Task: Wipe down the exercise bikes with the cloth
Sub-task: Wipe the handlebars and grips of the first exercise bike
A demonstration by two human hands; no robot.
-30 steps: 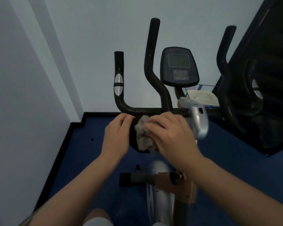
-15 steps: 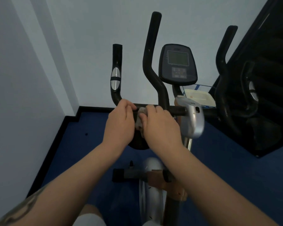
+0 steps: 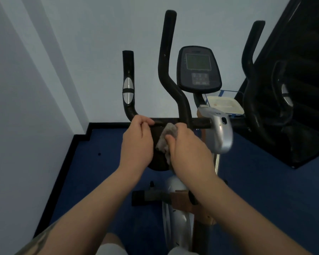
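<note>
An exercise bike stands in front of me, with black handlebars (image 3: 167, 57), a dark console (image 3: 198, 69) and a silver frame (image 3: 175, 214). My left hand (image 3: 137, 142) grips the horizontal black crossbar (image 3: 199, 124) near its left bend. My right hand (image 3: 187, 150) holds a crumpled grey cloth (image 3: 167, 138) and presses it against the crossbar and the dark round part below it. Most of the cloth is hidden under my right hand.
A pale wall is close on the left and behind the bike, with a black skirting board (image 3: 63, 172) along the blue floor (image 3: 92, 181). A dark staircase-like structure (image 3: 302, 89) rises at the right. A cream tray (image 3: 223, 105) lies behind the console.
My right hand with the cloth slid up to the crossbar and has now come slightly back down. My left hand moved from the dark round part up onto the crossbar.
</note>
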